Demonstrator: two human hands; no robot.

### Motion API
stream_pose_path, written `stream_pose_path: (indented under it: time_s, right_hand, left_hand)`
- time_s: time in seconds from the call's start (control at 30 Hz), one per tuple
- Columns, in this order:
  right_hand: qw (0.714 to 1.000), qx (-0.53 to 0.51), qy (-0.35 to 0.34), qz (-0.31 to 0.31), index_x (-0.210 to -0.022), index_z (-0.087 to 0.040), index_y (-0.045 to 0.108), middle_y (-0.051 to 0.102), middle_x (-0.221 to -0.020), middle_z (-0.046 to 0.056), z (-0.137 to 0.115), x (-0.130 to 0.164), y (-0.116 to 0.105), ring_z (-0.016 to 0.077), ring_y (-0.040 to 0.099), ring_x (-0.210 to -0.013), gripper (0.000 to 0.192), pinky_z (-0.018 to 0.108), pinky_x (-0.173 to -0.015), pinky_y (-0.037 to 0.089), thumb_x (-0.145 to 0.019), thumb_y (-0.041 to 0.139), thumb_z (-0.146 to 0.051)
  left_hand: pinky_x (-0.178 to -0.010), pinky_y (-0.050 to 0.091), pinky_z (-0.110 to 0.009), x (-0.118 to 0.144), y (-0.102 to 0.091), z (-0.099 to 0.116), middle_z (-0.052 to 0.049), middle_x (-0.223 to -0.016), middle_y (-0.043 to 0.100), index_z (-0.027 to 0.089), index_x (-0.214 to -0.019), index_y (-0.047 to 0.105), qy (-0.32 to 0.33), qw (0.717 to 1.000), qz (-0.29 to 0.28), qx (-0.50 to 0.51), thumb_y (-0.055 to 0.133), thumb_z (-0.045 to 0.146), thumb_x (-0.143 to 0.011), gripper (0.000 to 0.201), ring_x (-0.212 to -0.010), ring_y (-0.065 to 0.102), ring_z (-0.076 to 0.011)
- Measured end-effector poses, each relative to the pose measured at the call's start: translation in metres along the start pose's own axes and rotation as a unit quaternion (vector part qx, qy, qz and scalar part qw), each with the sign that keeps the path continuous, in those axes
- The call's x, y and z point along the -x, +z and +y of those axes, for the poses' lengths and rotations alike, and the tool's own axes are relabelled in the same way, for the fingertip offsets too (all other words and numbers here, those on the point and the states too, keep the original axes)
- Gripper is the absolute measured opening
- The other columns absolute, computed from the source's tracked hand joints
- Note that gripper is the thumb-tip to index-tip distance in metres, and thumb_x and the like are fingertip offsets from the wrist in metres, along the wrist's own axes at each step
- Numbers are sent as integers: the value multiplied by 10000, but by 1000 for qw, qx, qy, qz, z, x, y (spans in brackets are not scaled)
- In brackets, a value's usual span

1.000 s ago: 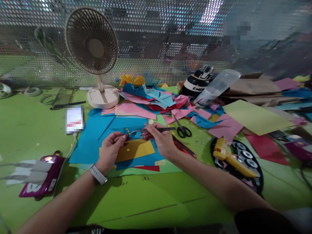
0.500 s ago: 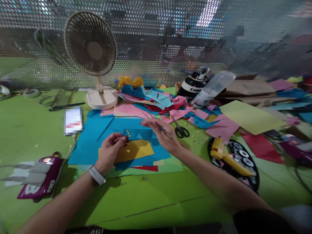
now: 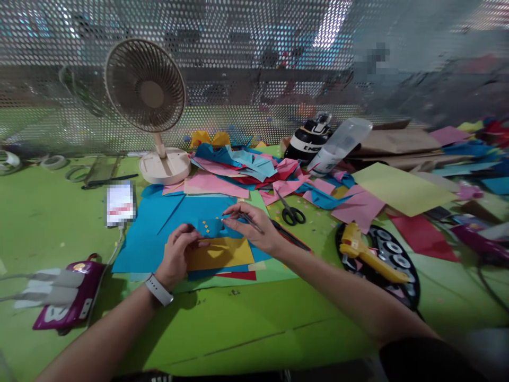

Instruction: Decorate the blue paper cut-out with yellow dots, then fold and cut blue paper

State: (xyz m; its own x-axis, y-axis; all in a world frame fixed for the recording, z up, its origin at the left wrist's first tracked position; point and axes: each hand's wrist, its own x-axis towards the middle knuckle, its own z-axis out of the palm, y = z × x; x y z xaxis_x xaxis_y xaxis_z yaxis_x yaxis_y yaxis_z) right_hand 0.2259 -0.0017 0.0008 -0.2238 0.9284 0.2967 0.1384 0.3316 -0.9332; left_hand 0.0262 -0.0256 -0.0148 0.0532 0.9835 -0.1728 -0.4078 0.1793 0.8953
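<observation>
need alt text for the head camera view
The left hand pinches a small blue paper piece while the right hand touches thin metal tweezers to it, over blue and yellow sheets on a green table.

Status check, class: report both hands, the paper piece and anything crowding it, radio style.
Left hand pinching small blue paper piece. Right hand gripping tweezers, tip at the piece. Scissors lie just right, paper scraps behind.
</observation>
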Motion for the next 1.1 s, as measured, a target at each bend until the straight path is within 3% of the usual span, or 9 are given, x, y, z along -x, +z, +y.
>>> stream_pose_path:
  time_s: [0.1, 0.27, 0.47, 0.67, 0.77, 0.9, 1.1]
  right_hand:
    - [1000, -14, 1, 14, -910, -202, 649, 647, -810, 11, 0, 2, 3, 146, 606, -771, 203, 260, -692, 481, -788, 670, -362]
    - [999, -13, 8, 29, -885, -203, 645, 644, -792, 4, -1, 3, 4, 143, 600, -760, 183, 254, -683, 469, -783, 672, -353]
    - [999, 34, -3, 31, -869, -207, 652, 661, -803, 10, -5, 7, 7, 157, 612, -777, 158, 270, -707, 473, -802, 648, -350]
    - [999, 29, -7, 31, -883, -220, 655, 671, -818, 12, -7, 11, 10, 161, 622, -790, 152, 273, -710, 488, -814, 638, -355]
    - [999, 21, -4, 43, -872, -218, 656, 666, -808, 12, -8, 9, 10, 160, 619, -777, 154, 276, -704, 490, -803, 648, -356]
    - [998, -5, 15, 56, -873, -212, 648, 651, -793, 1, -6, 6, 8, 147, 606, -752, 182, 262, -686, 480, -776, 676, -364]
    - [999, -3, -3, 43, -910, -224, 640, 642, -817, 8, -13, 6, 12, 159, 608, -793, 186, 274, -713, 487, -800, 651, -373]
  left_hand:
    - [-625, 549, -272, 0, 2, 2, 46, -612, 576, 170, -714, 568, -3, 999, -19, 28, 755, 289, -604, 247, -614, 632, -142]
    - [-655, 535, -251, 1, 6, 3, 21, -737, 674, 180, -895, 549, -4, 1000, -1, -1, 832, 285, -583, 435, -681, 667, -142]
    - [-603, 471, -181, 3, 8, 1, 91, -555, 560, 184, -776, 487, 17, 999, 3, -43, 850, 279, -582, 422, -566, 609, -83]
    - [-560, 431, -172, 3, 7, 1, 90, -539, 509, 196, -707, 442, 33, 996, 5, -88, 831, 312, -607, 418, -554, 572, -80]
    - [-591, 469, -195, 4, 9, 2, 92, -576, 478, 193, -711, 464, 38, 997, 2, -70, 837, 314, -588, 411, -560, 555, -80]
    - [-676, 506, -229, 4, 11, 3, 63, -729, 557, 195, -867, 547, 45, 997, 7, -55, 860, 268, -542, 457, -696, 590, -106]
    - [-712, 501, -255, 8, 11, 4, -22, -822, 686, 167, -848, 660, 39, 991, -81, -103, 833, 267, -603, 316, -747, 626, -150]
